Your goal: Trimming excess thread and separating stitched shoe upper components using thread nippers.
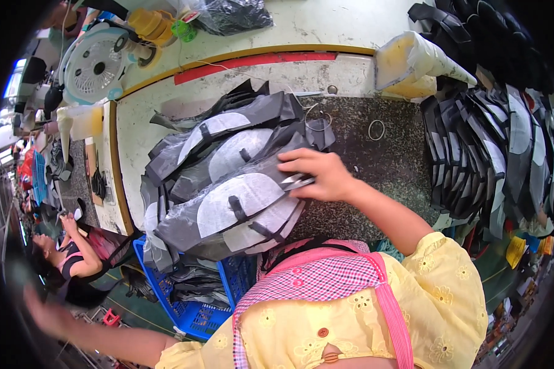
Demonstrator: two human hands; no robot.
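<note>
- Small metal snips (pixel 297 181) are being clamped in the right hand (pixel 319 175), resting on the grey-and-white fabric pieces (pixel 228 184) stacked on the counter (pixel 381 166).
- The left hand (pixel 43 313) is being flung out wide (blurred; grip cannot be told).
- The overhanging stack could be nudged down into the blue crate (pixel 191 307).

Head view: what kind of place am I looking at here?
Probably a garment or bag workshop: stacks of cut grey and black fabric pieces on the worktable, more stacked at the right, and small snips in the right hand.
</note>
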